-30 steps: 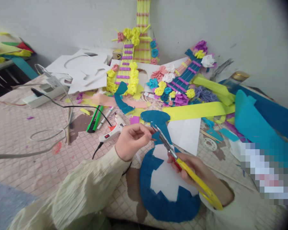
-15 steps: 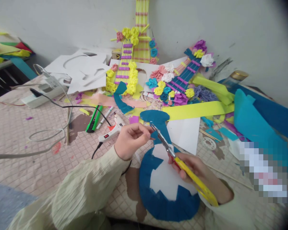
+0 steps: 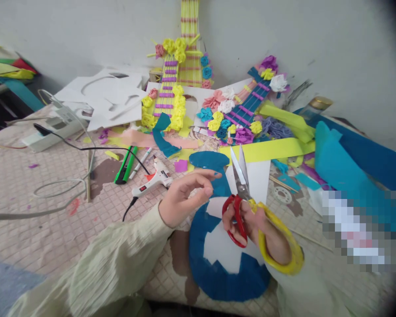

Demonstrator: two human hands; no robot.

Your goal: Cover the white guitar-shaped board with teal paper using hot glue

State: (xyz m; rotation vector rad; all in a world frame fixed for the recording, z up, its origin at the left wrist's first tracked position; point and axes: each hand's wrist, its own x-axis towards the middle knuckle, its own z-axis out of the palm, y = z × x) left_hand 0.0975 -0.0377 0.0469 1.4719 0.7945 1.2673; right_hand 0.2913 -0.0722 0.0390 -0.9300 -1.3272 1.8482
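Note:
My right hand (image 3: 251, 220) is wrapped in the handles of a pair of scissors (image 3: 242, 178), one loop red, the other yellow. The steel blades point up and away, slightly apart, with nothing visible between them. To its left, my left hand (image 3: 188, 193) hovers over the neck of a guitar-shaped cutout (image 3: 229, 288), thumb and fingers apart. A tiny blue spot shows by its fingertips; whether it is paper I cannot tell. The cutout lies flat, white in the middle with jagged blue paper round its edge. Its rounded blue head (image 3: 209, 159) shows beyond my fingers.
A glue gun (image 3: 158, 176) and a green utility knife (image 3: 126, 165) lie left of my left hand. Cables run to a power strip (image 3: 53, 132). Flower-decorated paper instruments (image 3: 170, 94) stand at the back. Yellow paper (image 3: 267, 151) and blue sheets (image 3: 339, 171) lie right.
The scissors have swung from pointing left at my left fingertips to pointing upward, away from them, and their blades have parted. My left fingers have spread from a pinch.

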